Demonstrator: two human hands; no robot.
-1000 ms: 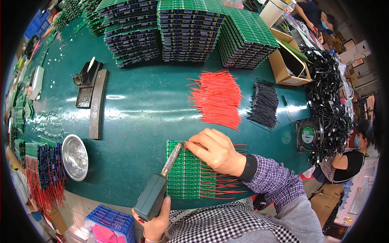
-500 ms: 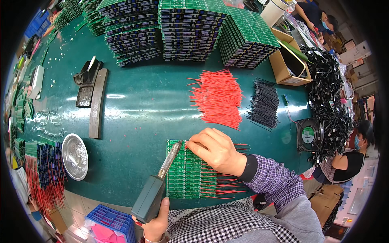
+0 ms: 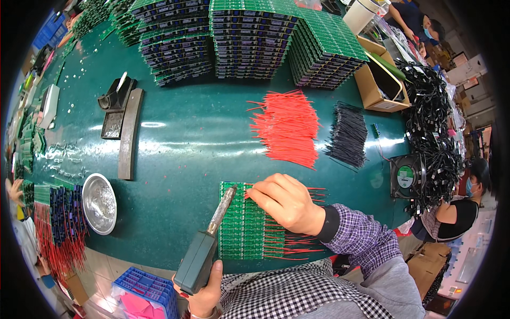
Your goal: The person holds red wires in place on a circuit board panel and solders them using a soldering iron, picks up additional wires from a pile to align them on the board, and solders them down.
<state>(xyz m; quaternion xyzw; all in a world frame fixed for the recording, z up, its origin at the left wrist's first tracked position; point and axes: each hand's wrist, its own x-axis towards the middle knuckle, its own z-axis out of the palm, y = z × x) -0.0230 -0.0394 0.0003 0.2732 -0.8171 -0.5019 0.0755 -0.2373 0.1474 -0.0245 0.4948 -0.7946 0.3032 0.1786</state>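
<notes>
My left hand [image 3: 206,297] grips a soldering gun [image 3: 196,263] with a dark green body, and its metal tip reaches the upper edge of a green circuit board panel [image 3: 234,234]. Close beside that tip, my right hand [image 3: 287,202] is closed in a pinch over the panel's upper part. A red wire [image 3: 248,193] shows at its fingertips. From the panel's right side, several red wires [image 3: 297,250] stick out below my right wrist. Beyond the panel lie a pile of red wires [image 3: 286,130] and a smaller pile of black wires [image 3: 346,135].
Tall stacks of circuit boards [image 3: 252,48] line the far side. A metal bowl [image 3: 99,204] and wired boards [image 3: 58,223] are at left, near a soldering stand [image 3: 112,119] and a bar [image 3: 130,135]. Right: a fan [image 3: 405,177], black cables [image 3: 427,143], a cardboard box [image 3: 380,87]. Co-workers sit beyond.
My right hand has shifted slightly down and to the right. The soldering gun's tip has moved marginally left. Another person's hand has appeared at the far left edge.
</notes>
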